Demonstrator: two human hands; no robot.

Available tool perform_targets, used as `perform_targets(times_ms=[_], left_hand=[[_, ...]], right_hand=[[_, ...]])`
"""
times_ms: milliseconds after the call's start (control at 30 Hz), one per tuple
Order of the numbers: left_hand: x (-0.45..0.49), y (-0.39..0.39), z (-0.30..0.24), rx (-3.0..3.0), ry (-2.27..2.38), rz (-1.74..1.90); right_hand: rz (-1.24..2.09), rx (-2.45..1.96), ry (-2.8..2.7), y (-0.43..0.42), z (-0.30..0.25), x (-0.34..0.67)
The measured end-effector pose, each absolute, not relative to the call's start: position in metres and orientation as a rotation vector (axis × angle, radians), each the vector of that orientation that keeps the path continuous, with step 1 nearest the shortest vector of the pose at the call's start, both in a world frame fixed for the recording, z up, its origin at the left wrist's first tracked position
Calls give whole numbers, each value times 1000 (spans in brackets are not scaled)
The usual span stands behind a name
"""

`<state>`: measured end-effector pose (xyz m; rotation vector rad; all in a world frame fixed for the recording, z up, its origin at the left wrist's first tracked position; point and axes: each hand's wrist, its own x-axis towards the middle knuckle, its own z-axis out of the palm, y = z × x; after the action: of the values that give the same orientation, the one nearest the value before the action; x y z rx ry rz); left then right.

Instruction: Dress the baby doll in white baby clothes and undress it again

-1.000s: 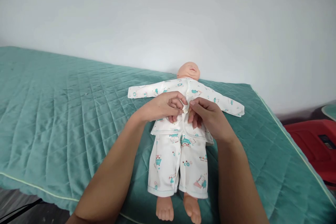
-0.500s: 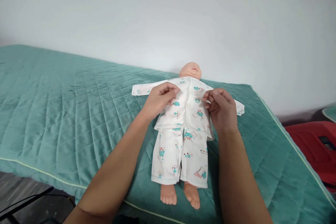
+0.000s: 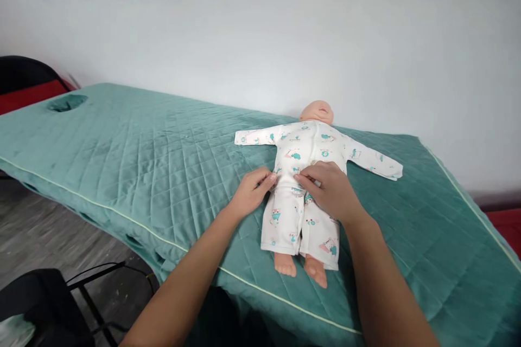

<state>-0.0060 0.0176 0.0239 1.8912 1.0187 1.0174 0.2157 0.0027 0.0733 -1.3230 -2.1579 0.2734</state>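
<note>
A baby doll (image 3: pixel 316 112) lies on its back, dressed in a white printed pajama top (image 3: pixel 299 141) and matching pants (image 3: pixel 280 225). Both sleeves are spread out sideways, and the bare feet stick out of the trouser legs. At the top's lower left corner, my left hand (image 3: pixel 253 191) pinches the hem between thumb and fingers. My right hand (image 3: pixel 329 187) reaches across the doll's right-hand side, its thumb and fingertips closed on the hem near the middle. It covers part of the top and waist.
A green quilted cover (image 3: pixel 163 157) with a face hole (image 3: pixel 68 103) at the far left lies under the doll. Behind is a white wall (image 3: pixel 183 49). A black chair (image 3: pixel 44 303) stands at the lower left. Red items show at both sides.
Both hands have moved from above the doll's chest down to the top's lower hem and now grip it. My view has turned left and up.
</note>
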Motion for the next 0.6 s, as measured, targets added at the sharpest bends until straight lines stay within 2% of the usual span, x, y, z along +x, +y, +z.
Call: perform_targets(times_ms=[200, 367, 467, 600], left_hand=[[-4, 36, 17, 1705, 1099, 1036], [-6, 82, 12, 1907, 1625, 1195], [-15, 117, 15, 2201, 1897, 987], [-32, 154, 17, 2278, 1939, 648]], right_hand=[[341, -1272, -2013, -4, 70, 217], [170, -1314, -1497, 0, 63, 234], [-46, -1527, -1332, 14, 53, 266], [-204, -1926, -1478, 30, 31, 325]])
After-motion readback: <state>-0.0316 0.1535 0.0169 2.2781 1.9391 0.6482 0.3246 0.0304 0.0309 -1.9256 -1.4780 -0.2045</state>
